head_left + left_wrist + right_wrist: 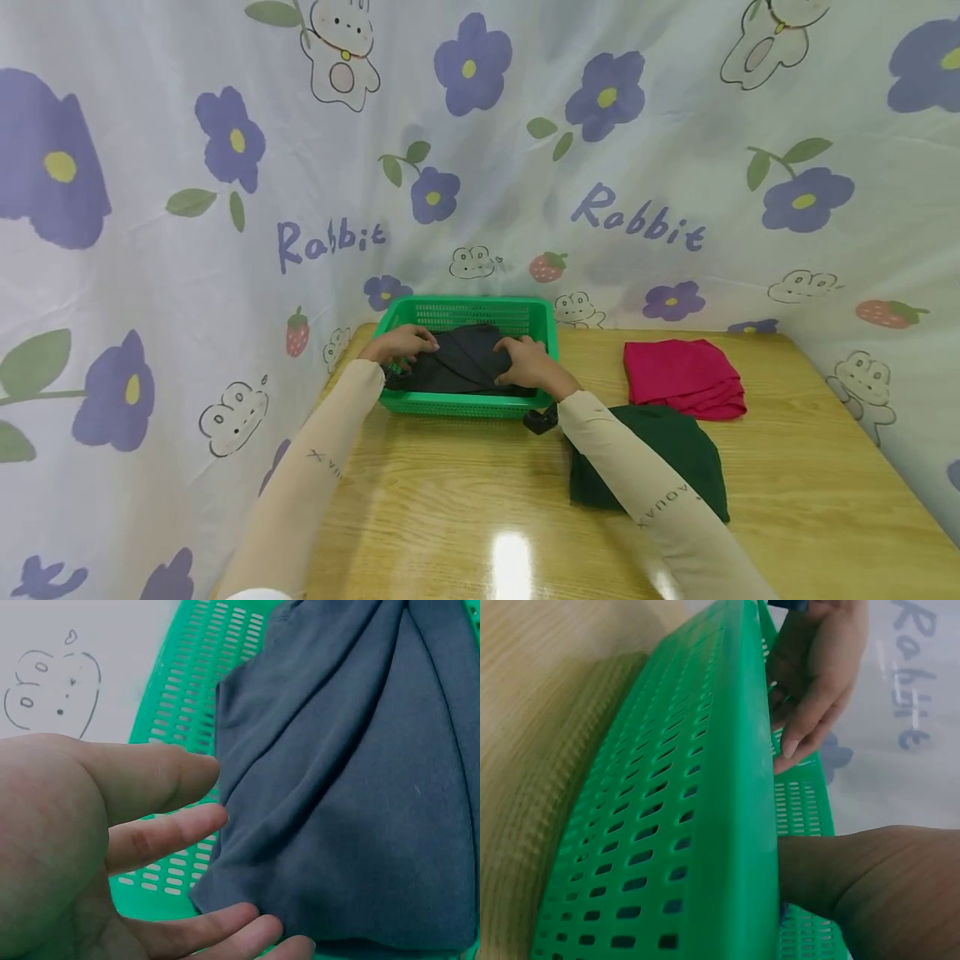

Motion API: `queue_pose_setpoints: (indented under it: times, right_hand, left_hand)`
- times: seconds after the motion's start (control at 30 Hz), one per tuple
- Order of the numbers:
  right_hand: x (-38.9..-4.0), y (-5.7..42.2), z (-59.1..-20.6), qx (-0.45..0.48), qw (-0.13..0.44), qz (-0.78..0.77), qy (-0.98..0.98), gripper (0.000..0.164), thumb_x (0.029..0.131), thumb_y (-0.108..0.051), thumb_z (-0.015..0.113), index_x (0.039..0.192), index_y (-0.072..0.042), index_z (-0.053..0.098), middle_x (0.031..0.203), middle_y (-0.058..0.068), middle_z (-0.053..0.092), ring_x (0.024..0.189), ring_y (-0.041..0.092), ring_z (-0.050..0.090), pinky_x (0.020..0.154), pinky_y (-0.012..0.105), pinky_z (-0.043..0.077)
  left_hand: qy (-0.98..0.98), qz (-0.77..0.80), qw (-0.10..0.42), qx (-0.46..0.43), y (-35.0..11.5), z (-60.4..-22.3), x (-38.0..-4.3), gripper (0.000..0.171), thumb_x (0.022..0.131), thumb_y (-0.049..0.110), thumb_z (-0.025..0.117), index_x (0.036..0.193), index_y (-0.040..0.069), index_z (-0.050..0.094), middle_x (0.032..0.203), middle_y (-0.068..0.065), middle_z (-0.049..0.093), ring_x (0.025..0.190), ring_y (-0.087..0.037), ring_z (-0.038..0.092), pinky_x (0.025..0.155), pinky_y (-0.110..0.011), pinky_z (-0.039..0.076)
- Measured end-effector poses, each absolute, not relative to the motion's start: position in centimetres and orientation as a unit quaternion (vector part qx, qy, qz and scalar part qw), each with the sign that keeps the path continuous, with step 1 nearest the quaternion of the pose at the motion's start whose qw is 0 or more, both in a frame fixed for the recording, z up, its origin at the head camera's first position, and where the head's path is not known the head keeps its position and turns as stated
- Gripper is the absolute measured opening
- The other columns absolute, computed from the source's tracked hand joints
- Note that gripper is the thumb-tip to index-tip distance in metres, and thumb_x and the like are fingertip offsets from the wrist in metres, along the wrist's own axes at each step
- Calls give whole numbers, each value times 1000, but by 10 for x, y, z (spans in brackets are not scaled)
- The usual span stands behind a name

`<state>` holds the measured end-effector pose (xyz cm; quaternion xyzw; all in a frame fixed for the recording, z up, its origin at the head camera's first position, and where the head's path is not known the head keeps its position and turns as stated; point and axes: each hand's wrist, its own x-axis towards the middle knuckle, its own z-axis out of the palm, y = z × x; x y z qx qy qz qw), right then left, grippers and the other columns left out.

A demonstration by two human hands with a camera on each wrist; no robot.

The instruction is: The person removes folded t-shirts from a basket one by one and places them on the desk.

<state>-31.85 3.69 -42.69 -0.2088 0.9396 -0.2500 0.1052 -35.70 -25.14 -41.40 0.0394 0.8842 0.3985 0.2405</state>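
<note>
A folded dark grey cloth [465,358] lies inside a green plastic basket [450,406] with slotted walls. My left hand [405,343] is over the basket's left side. In the left wrist view that left hand [67,817] has its thumb and fingers spread and extended, the tips right at the edge of the grey cloth [360,825]. My right hand [528,364] reaches in over the right side, thumb and fingers apart above the cloth. The basket wall hides most of the right fingers in the right wrist view, where the right hand [885,877] crosses the rim.
To the right of the basket, a folded crimson cloth [682,375] lies on the wooden table [435,500]. Nearer me is a dark green cloth [675,450], partly under my right forearm. A patterned curtain [480,150] hangs behind and along the left side.
</note>
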Motion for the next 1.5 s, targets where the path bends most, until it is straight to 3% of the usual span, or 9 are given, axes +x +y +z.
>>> queue_pose_setpoints:
  times: [0.2,0.4,0.5,0.63,0.8,1.27,1.5]
  right_hand:
    - [-324,34,-434,-183,129,-253,941,66,93,-25,80,149,-12,50,151,23,43,137,50,37,104,63,41]
    - [-325,33,-447,-167,173,-302,923,72,93,-25,80,152,-5,44,152,24,45,140,46,41,102,57,46]
    - [-326,32,-452,-159,179,-296,925,74,92,-26,81,152,-4,44,147,24,51,132,43,51,100,54,49]
    - [-327,30,-455,-146,179,-297,927,77,91,-27,82,153,-4,42,144,23,54,127,40,56,99,52,50]
    - [-327,30,-457,-132,173,-332,918,81,91,-24,82,155,-4,37,147,25,51,130,41,54,102,53,48]
    - [-335,31,-463,-62,199,-513,833,86,92,-14,78,159,0,25,156,27,36,140,46,41,111,57,38]
    - [-337,30,-461,-74,198,-523,826,82,93,-14,78,159,-3,29,157,25,35,141,44,39,112,57,37]
  left_hand:
    - [891,378,247,44,-251,-417,-359,45,111,24,50,147,-1,46,156,-27,34,135,-47,41,93,-52,51]
    - [896,359,258,43,-252,-421,-356,46,110,26,51,147,0,48,155,-26,36,119,-41,50,85,-46,49]
    - [893,370,254,40,-253,-422,-356,46,110,26,51,148,1,49,158,-26,34,127,-42,49,91,-49,49]
    - [878,401,261,31,-257,-424,-358,44,110,25,51,146,0,51,161,-25,30,143,-45,37,102,-53,47]
    - [868,416,269,21,-263,-428,-360,39,111,24,51,142,1,54,161,-24,29,149,-43,29,106,-51,46]
    - [869,417,264,34,-265,-433,-358,40,110,25,54,142,1,55,157,-25,37,147,-44,31,108,-51,45]
    - [872,413,259,37,-264,-432,-356,43,109,27,54,144,2,55,160,-25,33,147,-44,31,109,-53,43]
